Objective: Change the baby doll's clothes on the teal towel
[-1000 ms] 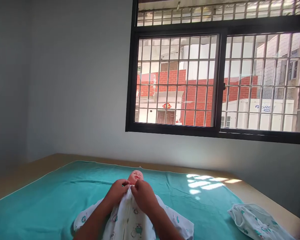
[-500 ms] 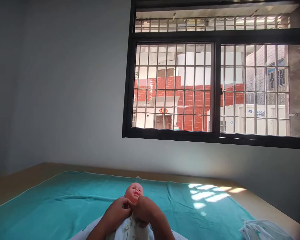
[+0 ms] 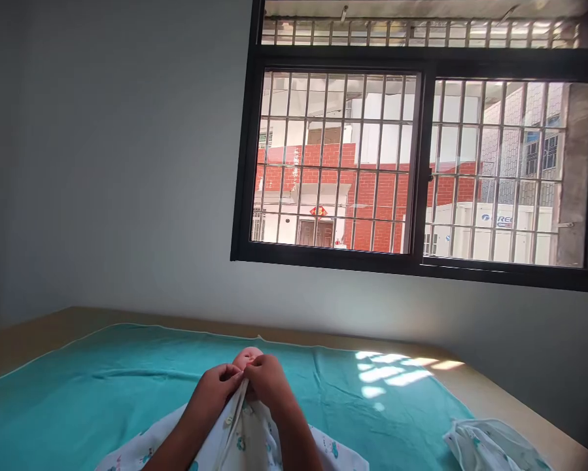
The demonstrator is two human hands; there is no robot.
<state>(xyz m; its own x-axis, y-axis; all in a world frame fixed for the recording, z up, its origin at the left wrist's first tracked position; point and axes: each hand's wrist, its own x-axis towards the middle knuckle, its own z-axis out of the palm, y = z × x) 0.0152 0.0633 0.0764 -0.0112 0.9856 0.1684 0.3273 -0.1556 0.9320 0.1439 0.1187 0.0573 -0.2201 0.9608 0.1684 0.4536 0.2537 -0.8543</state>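
Left hand: from my distant seat, I see the left hand [image 3: 218, 384] with thumb and finger pinched on the collar edge of the shirt [image 3: 254, 439].
Right hand: the right hand [image 3: 269, 383] is also clamped on the collar, its fingertips just beside those of the left.
Shirt: it lies below the head of the doll [image 3: 247, 355], spread to 2 sides and pulled up into a peak at the collar. The lower part of the doll's face is hidden from me.
Collar work: in my judgement, the 2 edges should be level and only lightly pulled, with the knuckles away from the doll's chin. The button [image 3: 229, 420] should lie flat, not twisted.
Sheet: the green sheet [image 3: 127, 399] is under everything; 1 more printed cloth [image 3: 492, 445] lies at far right.
Writing: through the window [image 3: 424, 163], the white container [image 3: 536, 226] seems to read "GREE", partly behind bars. White characters on the brick wall [image 3: 377, 190] and the red sign [image 3: 318, 211] are too small for me.
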